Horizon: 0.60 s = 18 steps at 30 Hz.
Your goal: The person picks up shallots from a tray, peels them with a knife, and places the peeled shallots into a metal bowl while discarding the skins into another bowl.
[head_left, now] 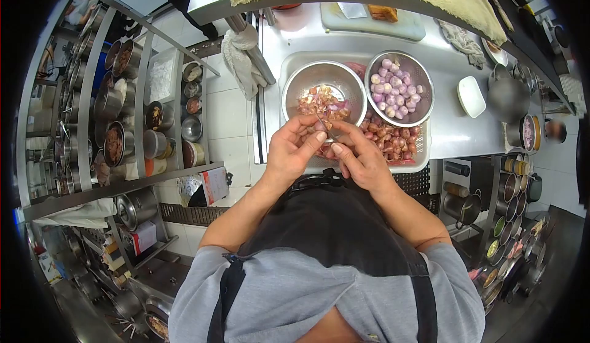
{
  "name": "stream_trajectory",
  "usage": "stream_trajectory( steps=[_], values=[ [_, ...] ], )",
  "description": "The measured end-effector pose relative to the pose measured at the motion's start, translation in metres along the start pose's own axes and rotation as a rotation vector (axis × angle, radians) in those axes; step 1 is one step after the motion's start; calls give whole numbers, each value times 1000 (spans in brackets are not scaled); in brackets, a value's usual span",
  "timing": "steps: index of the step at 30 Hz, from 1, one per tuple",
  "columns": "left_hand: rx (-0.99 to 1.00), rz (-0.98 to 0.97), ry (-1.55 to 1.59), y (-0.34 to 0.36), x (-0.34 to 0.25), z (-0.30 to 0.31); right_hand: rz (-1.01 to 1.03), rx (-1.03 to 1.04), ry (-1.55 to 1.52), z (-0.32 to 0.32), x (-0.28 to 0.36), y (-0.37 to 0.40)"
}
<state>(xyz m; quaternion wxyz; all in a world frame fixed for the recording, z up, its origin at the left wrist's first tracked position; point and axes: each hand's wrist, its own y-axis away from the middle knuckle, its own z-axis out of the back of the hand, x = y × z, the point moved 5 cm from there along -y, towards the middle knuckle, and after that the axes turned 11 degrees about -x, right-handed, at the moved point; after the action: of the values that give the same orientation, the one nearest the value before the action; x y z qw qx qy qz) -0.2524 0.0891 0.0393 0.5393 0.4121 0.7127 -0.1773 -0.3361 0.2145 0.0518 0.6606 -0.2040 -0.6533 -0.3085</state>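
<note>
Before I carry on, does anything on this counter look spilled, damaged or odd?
No spill or damage stands out. The crumpled cloth right of the cutting board looks untidy, bunched up rather than folded.

We are holding a reddish shallot [319, 125] in our left hand [292, 149] and a slim, slanting knife [326, 125] in our right hand [364, 159], over papery skins [321, 101]; peeled, purple-white shallots [396, 90] are filling a colander [429, 100] beside unpeeled shallots [394, 141].

Head-worn camera — looking steeply down from above the chest, hands close below.
</note>
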Motion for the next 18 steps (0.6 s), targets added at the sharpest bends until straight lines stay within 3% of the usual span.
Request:
stream_trajectory(
  steps=[10,12,13,15,18],
  values=[
    [-21,-52,21,-1,5,3,58,-89,132,-4,-5,-12],
    [-21,-61,-9,-2,5,2,290,-137,176,-3,-1,-14],
    [-23,-71,-37,-2,4,2,291,-139,177,1,1,-14],
    [-7,-15,8,-4,3,0,-66,3,-131,2,-5,-13],
    [58,81,90,-15,8,3,-136,21,-279,4,-10,-17]
  ],
)
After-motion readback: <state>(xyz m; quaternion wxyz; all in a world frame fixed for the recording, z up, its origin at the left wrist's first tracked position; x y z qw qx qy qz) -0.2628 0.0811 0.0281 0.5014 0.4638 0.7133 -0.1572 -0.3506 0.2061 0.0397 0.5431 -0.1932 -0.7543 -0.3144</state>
